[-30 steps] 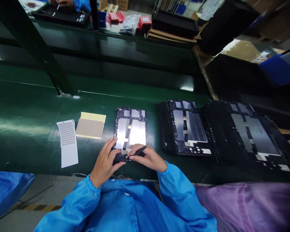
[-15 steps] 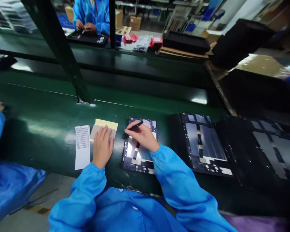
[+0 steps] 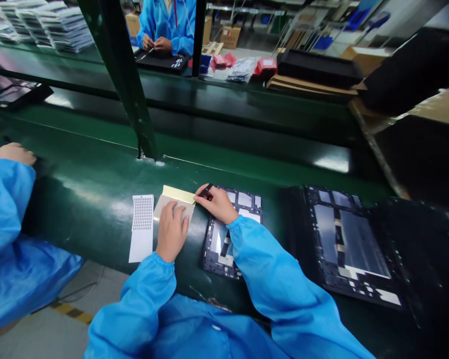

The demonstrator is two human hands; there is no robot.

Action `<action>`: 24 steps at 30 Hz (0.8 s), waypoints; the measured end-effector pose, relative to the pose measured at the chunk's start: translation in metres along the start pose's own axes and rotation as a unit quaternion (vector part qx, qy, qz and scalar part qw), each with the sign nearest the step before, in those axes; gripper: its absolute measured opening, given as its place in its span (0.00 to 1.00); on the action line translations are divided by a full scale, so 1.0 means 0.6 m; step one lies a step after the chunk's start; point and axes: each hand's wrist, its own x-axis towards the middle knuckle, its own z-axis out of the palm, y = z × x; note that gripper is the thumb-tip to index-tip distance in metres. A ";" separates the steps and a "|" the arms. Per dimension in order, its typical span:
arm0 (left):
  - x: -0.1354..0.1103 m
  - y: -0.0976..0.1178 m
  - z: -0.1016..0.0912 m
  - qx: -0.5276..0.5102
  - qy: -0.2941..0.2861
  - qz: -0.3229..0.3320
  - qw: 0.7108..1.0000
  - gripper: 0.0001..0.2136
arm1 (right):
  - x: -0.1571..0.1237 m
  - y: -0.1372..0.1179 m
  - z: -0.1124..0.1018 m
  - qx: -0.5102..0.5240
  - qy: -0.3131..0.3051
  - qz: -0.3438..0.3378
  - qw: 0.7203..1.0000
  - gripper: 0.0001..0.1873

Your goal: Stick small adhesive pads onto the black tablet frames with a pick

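Note:
My left hand (image 3: 172, 232) lies with its fingers resting on a greyish-beige sheet (image 3: 162, 210) that has a pale yellow strip (image 3: 177, 193) along its top. Between the fingers of my right hand (image 3: 220, 204) is a pair of slim black tweezers (image 3: 207, 190), their tip at the strip's right end. Whether a small piece sits in the tip cannot be made out. Partly under my right forearm lies a black tablet frame (image 3: 214, 249) with silvery panels. A white sheet of small printed labels (image 3: 142, 214) lies left of my left hand.
More tablet frames (image 3: 344, 234) are stacked to the right. A dark green post (image 3: 129, 94) rises from the bench (image 3: 97, 164). At far left is another person's hand (image 3: 17, 152); across the bench a person (image 3: 168, 30) works over a black tray.
My right hand has moved left with the tweezers, from above the tablet frame to the yellow strip. My left hand stays on the sheet, which now sits slightly turned. The view has shifted left.

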 end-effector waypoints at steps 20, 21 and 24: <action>0.007 -0.005 -0.002 0.004 -0.003 0.011 1.000 0.13 | -0.094 -0.057 -0.071 0.113 0.065 0.036 0.991 0.13; 0.009 -0.006 -0.004 -0.002 -0.001 0.015 1.000 0.13 | -0.124 -0.058 -0.084 0.121 0.073 0.045 0.989 0.13; 0.011 0.003 -0.015 -0.033 0.026 0.039 0.998 0.11 | -0.220 -0.051 -0.119 0.155 0.088 0.077 0.981 0.11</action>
